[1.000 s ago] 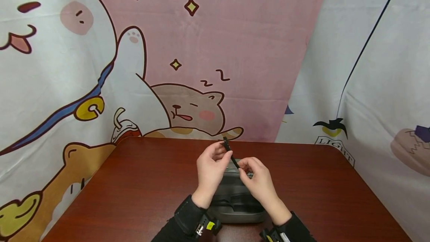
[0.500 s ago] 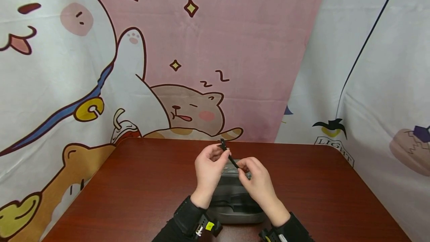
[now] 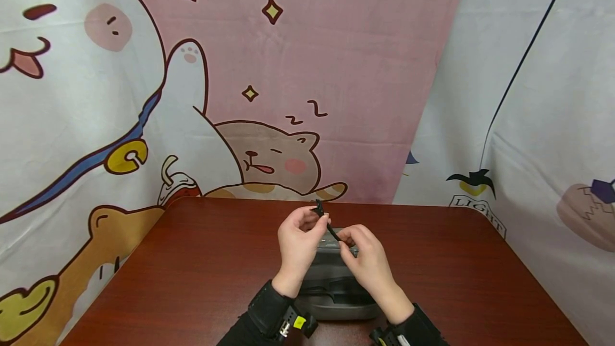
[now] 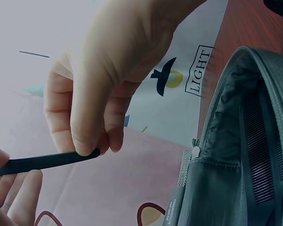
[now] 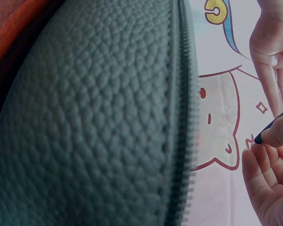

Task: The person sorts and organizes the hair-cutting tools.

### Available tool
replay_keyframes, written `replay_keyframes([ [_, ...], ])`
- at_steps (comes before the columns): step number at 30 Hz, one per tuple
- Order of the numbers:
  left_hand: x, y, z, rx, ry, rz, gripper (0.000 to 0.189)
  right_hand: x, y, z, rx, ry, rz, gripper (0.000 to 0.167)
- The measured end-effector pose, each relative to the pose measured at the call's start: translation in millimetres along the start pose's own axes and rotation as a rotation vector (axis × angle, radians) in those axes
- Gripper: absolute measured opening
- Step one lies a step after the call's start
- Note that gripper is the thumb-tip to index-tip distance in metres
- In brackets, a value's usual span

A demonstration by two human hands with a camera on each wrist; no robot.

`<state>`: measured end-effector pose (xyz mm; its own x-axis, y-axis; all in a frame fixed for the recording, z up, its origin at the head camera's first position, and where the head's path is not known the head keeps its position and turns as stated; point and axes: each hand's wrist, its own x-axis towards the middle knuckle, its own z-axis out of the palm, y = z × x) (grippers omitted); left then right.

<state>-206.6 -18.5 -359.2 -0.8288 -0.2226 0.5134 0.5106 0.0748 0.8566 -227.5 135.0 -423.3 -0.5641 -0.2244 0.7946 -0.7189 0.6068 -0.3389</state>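
The worktop [image 3: 206, 266] reaches well past the open bag [image 3: 336, 312] on both sides. The left hand [image 3: 298, 247] and right hand [image 3: 369, 256] each pinch a slim black stick [image 4: 52, 161], raised near the bag's far end, slanting upper-left to lower-right in the head view.

We see plain black on the slim tool [image 4: 56, 160], grey-green on the case [image 5: 99, 117] (pebbled like leather), dark teeth-lines on the comb [image 4: 259, 165], red-brown grain across the table [image 3: 216, 250], and a pink-and-white backdrop [image 3: 360, 68] printed with brown-outlined animals [image 3: 230, 143] and yellow stars [image 3: 273, 10].
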Motion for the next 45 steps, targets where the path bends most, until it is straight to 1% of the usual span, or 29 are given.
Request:
replay_keyframes([
  [2, -1.1, 9.0, -1.2, -0.002, -0.005, 0.002, 0.012, 0.0, 0, 0, -0.003, 0.0, -0.002, 0.032],
  [4, -1.2, 9.6, -1.5, -0.002, -0.006, 0.001, 0.012, -0.1, 1, 1, -0.008, 0.0, -0.001, 0.032],
  [7, 0.7, -1.8, -0.3, 0.002, -0.007, -0.007, 0.013, -0.2, 1, 1, -0.012, -0.003, -0.002, 0.032],
  [11, 3.3, -22.0, 1.0, -0.003, -0.01, -0.003, 0.015, -0.2, 2, 0, -0.002, -0.019, 0.002, 0.032],
  [12, 3.6, -25.1, 0.7, -0.007, -0.013, 0.003, 0.015, -0.3, 2, -1, 0.009, -0.026, 0.007, 0.033],
  [14, 3.3, -28.4, -0.2, -0.015, -0.025, 0.019, 0.016, -0.5, 3, -3, 0.038, -0.044, 0.021, 0.034],
  [17, 3.1, -31.0, -2.3, -0.005, -0.049, 0.054, 0.017, -1.5, 5, -7, 0.09, -0.078, 0.051, 0.039],
  [20, 2.8, -32.0, -4.6, 0.037, -0.071, 0.09, 0.016, -3.1, 8, -12, 0.12, -0.11, 0.075, 0.043],
  [23, 2.7, -33.4, -6.5, 0.077, -0.084, 0.104, 0.015, -5.0, 12, -16, 0.124, -0.125, 0.095, 0.045],
  [29, 2.0, -36.1, -8.0, 0.103, -0.091, 0.095, 0.016, -8.2, 18, -22, 0.104, -0.136, 0.123, 0.048],
  [34, -0.5, -38.1, -7.2, 0.101, -0.098, 0.086, 0.017, -8.4, 19, -23, 0.112, -0.137, 0.12, 0.05],
  [39, -5.2, -39.8, -5.8, 0.069, -0.091, 0.055, 0.017, -6.7, 16, -20, 0.111, -0.11, 0.096, 0.052],
  [45, -10.6, -44.0, -2.8, 0.024, -0.079, -0.011, 0.017, -1.8, 9, -14, 0.098, -0.064, 0.034, 0.049],
])
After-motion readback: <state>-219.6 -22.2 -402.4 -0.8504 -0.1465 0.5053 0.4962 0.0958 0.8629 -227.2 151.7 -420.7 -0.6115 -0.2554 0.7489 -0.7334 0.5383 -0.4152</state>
